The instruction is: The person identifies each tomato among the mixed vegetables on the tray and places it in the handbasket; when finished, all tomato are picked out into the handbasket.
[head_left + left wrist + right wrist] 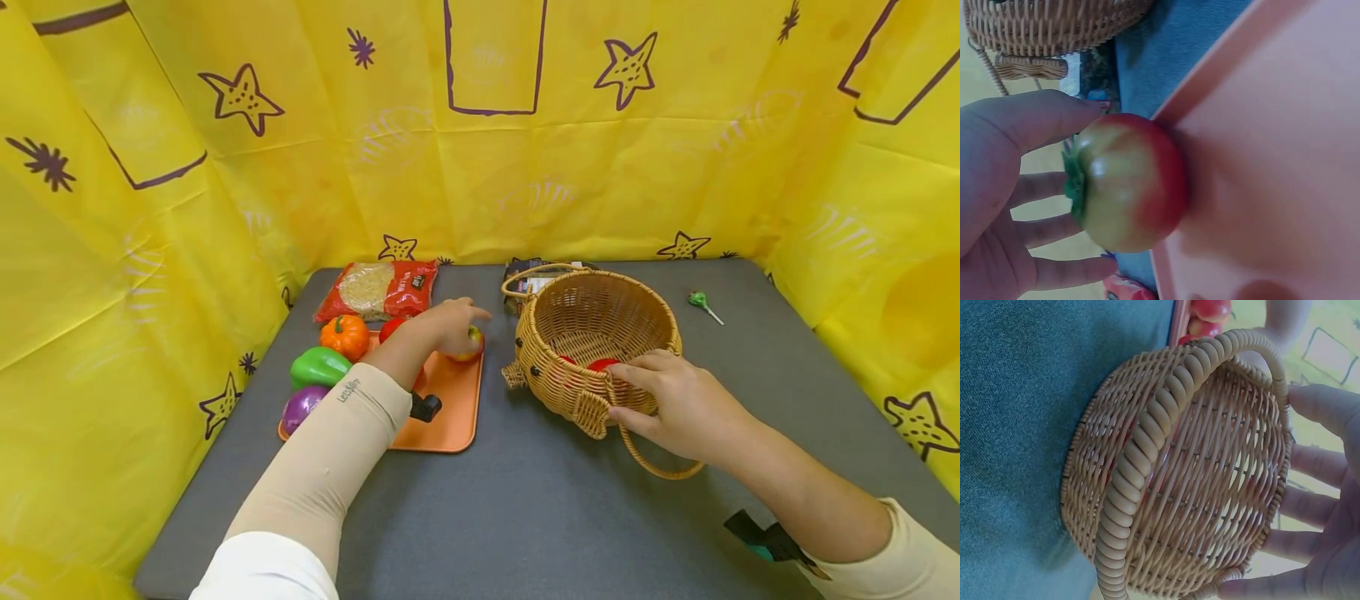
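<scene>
A red and yellow tomato [1132, 187] with a green leafy top sits at the edge of the orange tray [457, 437]. My left hand [450, 325] is over it, thumb stretched out and fingers spread behind the tomato in the left wrist view; firm contact is not plain. On the right, my right hand [686, 400] grips the near rim of a wicker basket [555, 383] with an animal face, fingers over the rim and thumb outside. Red items [602, 365] show inside the basket, partly hidden by its rim and my fingers.
On the tray's left lie an orange pumpkin [345, 337], a green pepper [318, 367] and a purple vegetable [302, 407]. Behind stands a red and clear food bag [382, 289]. A dark package [516, 271] is behind the basket; a green lollipop [698, 299] lies to the right.
</scene>
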Available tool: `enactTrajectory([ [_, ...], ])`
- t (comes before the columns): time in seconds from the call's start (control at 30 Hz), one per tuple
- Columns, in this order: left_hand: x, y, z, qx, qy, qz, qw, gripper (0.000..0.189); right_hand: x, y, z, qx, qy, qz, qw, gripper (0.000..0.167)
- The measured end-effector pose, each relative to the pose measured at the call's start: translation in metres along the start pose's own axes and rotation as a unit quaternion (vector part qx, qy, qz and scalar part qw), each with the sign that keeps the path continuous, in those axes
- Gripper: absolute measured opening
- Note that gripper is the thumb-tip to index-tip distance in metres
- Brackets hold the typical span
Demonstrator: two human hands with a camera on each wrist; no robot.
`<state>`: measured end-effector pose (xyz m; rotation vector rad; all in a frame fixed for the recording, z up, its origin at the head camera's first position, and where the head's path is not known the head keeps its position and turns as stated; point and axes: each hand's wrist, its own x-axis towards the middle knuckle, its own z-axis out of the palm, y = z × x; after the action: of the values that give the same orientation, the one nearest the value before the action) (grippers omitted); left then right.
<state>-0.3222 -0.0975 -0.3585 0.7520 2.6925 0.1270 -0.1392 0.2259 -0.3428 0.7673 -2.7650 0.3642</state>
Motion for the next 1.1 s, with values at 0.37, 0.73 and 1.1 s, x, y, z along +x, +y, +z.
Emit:
enactTrajectory([
  [0.37,0.000,-0.003,0.017,0.013,-0.002,0.002,0.9999,0.061,0.001,0.000,0.000,0.003,-0.004,0.000,1.0000,0.051],
  [0.73,0.000,-0.008,0.021,0.010,0.008,0.012,0.9998,0.056,0.000,-0.001,0.000,-0.001,-0.007,0.006,1.0000,0.051],
  [1.1,-0.003,-0.016,0.020,-0.007,0.029,0.037,0.9989,0.052,-0.001,-0.001,0.000,0.005,-0.002,0.003,1.0000,0.050],
])
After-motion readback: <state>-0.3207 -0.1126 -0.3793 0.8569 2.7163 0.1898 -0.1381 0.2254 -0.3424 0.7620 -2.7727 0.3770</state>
